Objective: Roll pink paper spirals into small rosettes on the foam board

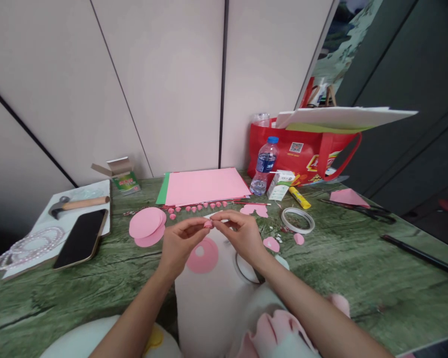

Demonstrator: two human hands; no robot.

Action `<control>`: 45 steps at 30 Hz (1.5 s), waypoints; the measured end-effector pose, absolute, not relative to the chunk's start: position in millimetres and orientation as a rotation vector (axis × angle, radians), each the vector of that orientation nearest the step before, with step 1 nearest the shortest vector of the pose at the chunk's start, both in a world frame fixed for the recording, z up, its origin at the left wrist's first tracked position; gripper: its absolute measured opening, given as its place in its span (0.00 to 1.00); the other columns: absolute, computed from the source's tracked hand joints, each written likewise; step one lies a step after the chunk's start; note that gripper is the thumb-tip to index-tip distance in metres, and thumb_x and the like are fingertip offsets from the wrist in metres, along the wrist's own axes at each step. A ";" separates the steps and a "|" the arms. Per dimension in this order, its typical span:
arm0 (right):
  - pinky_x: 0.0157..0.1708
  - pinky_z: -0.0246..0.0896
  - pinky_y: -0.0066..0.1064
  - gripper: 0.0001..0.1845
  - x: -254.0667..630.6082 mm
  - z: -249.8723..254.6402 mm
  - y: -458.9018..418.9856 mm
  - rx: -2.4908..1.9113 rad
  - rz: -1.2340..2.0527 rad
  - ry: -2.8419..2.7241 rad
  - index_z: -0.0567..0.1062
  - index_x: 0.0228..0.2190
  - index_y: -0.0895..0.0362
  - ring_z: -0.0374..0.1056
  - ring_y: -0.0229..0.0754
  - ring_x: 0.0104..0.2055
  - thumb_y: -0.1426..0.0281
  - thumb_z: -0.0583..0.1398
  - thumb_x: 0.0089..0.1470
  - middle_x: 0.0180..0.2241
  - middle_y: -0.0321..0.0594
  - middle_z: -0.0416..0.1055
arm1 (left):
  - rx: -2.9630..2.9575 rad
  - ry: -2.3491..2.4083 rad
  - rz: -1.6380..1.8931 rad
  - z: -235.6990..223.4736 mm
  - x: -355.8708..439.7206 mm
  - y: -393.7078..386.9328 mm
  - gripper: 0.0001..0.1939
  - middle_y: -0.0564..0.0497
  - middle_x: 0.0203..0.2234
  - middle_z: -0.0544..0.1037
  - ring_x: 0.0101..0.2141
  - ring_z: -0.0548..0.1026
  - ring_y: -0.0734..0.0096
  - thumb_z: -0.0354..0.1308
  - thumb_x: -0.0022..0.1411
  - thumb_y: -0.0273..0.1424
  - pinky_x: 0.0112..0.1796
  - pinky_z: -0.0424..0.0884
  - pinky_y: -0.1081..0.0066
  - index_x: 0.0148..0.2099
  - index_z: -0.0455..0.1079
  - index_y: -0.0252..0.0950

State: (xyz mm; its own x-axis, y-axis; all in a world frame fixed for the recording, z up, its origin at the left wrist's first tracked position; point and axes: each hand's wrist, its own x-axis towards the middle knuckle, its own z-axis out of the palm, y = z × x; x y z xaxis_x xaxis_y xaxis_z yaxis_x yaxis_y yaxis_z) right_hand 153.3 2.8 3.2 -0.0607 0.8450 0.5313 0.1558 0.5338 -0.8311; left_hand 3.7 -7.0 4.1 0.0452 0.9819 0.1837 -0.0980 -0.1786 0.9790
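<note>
Between the fingertips of both hands is a small pink paper rosebud (208, 224), held above a white board. My left hand (178, 244) pinches it from the left, and my right hand (242, 233) pinches it from the right. Just beneath lies a pink paper disc (203, 256) with a pale spot on it. Beyond my fingers, a row of several similar small pink rosebuds (194, 208) sits in front of a stack of pink paper (207, 187). Round pink paper circles (147, 223) are piled to the left of my left hand.
At left are a hammer (78, 203), a phone (81, 238) and pearl strands (33, 246). To the right stand a water bottle (263, 166) and red bag (283, 149), with a tape roll (297, 221), glue stick (299, 197) and scissors (362, 210) nearby. A plush toy (276, 333) is in front.
</note>
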 end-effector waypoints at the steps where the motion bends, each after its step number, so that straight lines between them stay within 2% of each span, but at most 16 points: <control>1: 0.28 0.67 0.28 0.05 153.4 2.5 2.8 -0.889 0.662 -1.580 0.76 0.28 0.55 0.70 0.39 0.32 0.73 0.59 0.48 0.29 0.39 0.75 | 1.295 1.006 1.346 4.2 3.8 -6.9 0.10 0.49 0.31 0.79 0.33 0.76 0.67 0.64 0.44 0.28 0.36 0.73 0.71 0.34 0.74 0.34; 11: 0.31 0.64 0.28 0.08 154.5 -2.8 1.9 -0.892 0.293 -1.782 0.74 0.31 0.56 0.70 0.39 0.32 0.75 0.55 0.51 0.30 0.40 0.75 | 1.390 0.997 1.378 -0.5 4.1 -6.2 0.08 0.49 0.33 0.78 0.35 0.75 0.68 0.62 0.47 0.28 0.38 0.72 0.71 0.34 0.74 0.35; 19: 0.29 0.63 0.27 0.08 154.4 -6.1 4.0 -0.881 0.254 -1.803 0.74 0.29 0.56 0.69 0.37 0.30 0.77 0.55 0.50 0.29 0.38 0.75 | 1.621 1.031 1.393 2.9 3.3 -7.4 0.06 0.48 0.33 0.77 0.36 0.74 0.68 0.60 0.49 0.27 0.39 0.71 0.69 0.34 0.74 0.35; 32: 0.26 0.61 0.26 0.08 153.8 -9.2 5.4 -0.904 0.272 -1.812 0.74 0.28 0.56 0.68 0.37 0.28 0.77 0.55 0.48 0.27 0.37 0.74 | 1.886 1.137 1.427 -0.4 5.5 -9.3 0.05 0.49 0.32 0.77 0.34 0.74 0.68 0.59 0.51 0.27 0.36 0.71 0.69 0.33 0.74 0.37; 45: 0.26 0.65 0.27 0.07 154.1 -6.5 6.1 -0.929 0.641 -1.697 0.76 0.27 0.56 0.69 0.38 0.28 0.74 0.57 0.47 0.26 0.37 0.75 | 2.170 1.142 1.491 2.5 5.6 -11.1 0.08 0.51 0.31 0.78 0.33 0.75 0.70 0.57 0.51 0.24 0.36 0.71 0.70 0.34 0.74 0.39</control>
State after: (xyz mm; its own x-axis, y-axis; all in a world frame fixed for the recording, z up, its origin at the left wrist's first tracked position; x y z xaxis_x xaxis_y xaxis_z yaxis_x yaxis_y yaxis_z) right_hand 154.1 6.1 -6.5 -0.1487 0.8311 0.5358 0.2695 0.5554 -0.7867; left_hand 5.6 -11.1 2.5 0.1593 0.7303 0.6643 0.4510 -0.6524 0.6091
